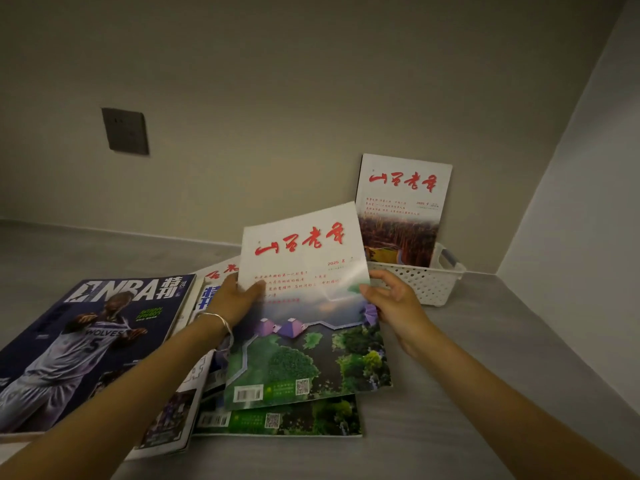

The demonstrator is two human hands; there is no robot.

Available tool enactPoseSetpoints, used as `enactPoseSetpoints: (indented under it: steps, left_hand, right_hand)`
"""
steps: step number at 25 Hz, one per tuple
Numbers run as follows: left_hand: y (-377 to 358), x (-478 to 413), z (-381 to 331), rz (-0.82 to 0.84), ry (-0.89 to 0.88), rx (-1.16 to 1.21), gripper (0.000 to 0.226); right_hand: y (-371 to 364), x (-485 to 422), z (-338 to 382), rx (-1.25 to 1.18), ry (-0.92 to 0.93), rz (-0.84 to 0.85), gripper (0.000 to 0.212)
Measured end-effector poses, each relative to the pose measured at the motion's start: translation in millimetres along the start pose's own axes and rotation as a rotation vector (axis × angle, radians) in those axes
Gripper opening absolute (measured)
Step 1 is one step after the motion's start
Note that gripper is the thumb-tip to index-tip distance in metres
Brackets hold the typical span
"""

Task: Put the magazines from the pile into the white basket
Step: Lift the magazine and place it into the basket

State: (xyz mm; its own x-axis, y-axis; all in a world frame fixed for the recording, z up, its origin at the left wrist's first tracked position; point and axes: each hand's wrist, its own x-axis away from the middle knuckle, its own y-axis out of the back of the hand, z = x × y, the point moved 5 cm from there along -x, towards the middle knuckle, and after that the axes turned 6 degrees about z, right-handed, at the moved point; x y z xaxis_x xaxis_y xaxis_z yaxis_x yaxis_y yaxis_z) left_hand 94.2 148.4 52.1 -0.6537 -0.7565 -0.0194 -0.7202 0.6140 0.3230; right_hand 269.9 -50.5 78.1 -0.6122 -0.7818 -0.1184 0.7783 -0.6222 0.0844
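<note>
The left hand (239, 299), with a silver bangle (216, 323) at the wrist, grasps the left edge of a white-topped magazine (304, 306), thumb on the cover. The right hand (391, 299) grasps the same magazine at its right edge, fingers curled onto the glossy cover. The magazine is lifted and tilted, its far edge raised above the pile (207, 375).

Directly beneath it lies a second magazine with a green cover (294, 419), flat on the counter (485, 358). To the left, a basketball magazine (86, 341) lies on top of the spread pile, with further issues partly showing under it and under the left forearm.

The white basket (419, 282), perforated, stands on the counter at the far right, near the corner, just beyond the right hand. One magazine (403, 209) already stands upright in it, leaning toward the rear wall (311, 98).

The counter surface is grey with a faint grain. The rear wall is plain beige and carries a dark socket plate (125, 130) at the left. A paler side wall (581, 185) meets it at the right, forming the corner. Lighting is dim.
</note>
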Motion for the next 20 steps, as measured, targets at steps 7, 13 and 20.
enactPoseSetpoints:
  steps: [7,13,20]
  left_hand:
    - [-20,-16,-93,0.214,-0.178,0.316,0.017]
    - [-51,-72,-176,0.231,-0.351,0.333,0.019]
    - [-89,-142,-220,0.076,-0.508,0.281,0.02]
  right_hand:
    - [75,-17,51,-0.045,0.213,-0.171,0.016]
    - [141,-63,99,0.038,0.29,-0.3,0.015]
    - [203,-122,117,0.224,0.414,-0.4,0.015]
